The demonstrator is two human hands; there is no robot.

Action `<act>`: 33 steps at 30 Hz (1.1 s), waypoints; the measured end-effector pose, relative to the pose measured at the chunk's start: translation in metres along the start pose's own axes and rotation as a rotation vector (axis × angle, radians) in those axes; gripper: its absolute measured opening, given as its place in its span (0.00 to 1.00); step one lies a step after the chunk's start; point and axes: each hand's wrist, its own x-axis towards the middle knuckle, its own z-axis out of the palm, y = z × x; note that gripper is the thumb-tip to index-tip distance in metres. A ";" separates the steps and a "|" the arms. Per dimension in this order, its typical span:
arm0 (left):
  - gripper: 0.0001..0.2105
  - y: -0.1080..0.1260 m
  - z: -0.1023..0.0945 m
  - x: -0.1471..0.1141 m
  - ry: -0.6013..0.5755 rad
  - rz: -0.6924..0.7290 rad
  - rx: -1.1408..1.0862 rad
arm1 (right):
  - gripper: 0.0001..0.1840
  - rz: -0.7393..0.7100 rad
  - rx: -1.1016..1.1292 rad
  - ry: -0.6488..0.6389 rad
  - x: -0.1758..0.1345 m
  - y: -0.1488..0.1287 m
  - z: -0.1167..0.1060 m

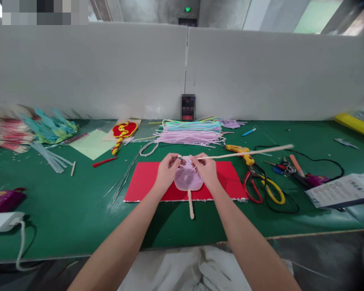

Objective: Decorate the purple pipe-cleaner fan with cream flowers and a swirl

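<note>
A small lilac fan [188, 180] with a pale twisted handle [191, 205] lies over a red board [148, 182], its handle pointing toward me. At the fan's top edge, my left hand [170, 167] pinches the rim from the left. My right hand [204, 167] is closed on a cream pipe cleaner [248, 153] at the right of the same edge. The pipe cleaner's long free end sticks out to the right, above the board. Both sets of fingertips partly hide the fan's top.
Bundled lilac and turquoise pipe cleaners [191, 133] lie behind the board. A yellow glue gun [241, 152] and red-and-yellow-handled pliers [262, 188] are to the right, with a black cable. Thin wires [121, 184] and a red-and-yellow fan [124, 129] are to the left.
</note>
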 end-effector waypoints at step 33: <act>0.07 0.002 -0.007 -0.007 -0.185 0.131 0.546 | 0.08 -0.117 -0.089 -0.097 -0.005 -0.007 0.004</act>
